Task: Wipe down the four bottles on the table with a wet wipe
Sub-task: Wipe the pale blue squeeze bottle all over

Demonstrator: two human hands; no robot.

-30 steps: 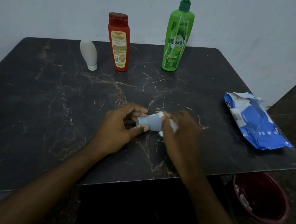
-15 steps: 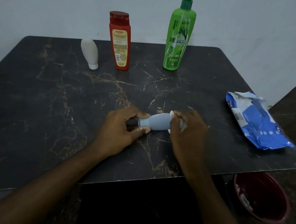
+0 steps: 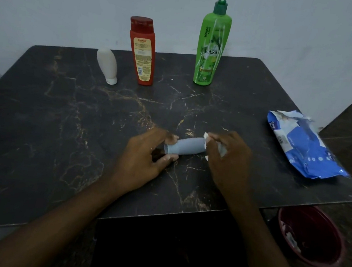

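Note:
A small grey-blue bottle [image 3: 185,146] lies on its side near the middle of the dark marble table [image 3: 64,122]. My left hand [image 3: 141,159] pinches its left end between thumb and fingers. My right hand [image 3: 228,160] grips a white wet wipe [image 3: 206,139] wrapped round the bottle's right end, which is hidden. At the back stand a white bottle [image 3: 107,65] upside down on its cap, a red bottle [image 3: 142,51] and a tall green pump bottle [image 3: 211,48].
A blue wet wipe pack [image 3: 305,145] lies torn open at the table's right edge. On the floor below the table's right front corner sits a dark red bin [image 3: 311,234] with white scraps inside. A pale wall runs behind the table.
My right hand with the wipe has slid rightward along the grey-blue bottle, uncovering more of its body. My left hand keeps its hold on the left end.

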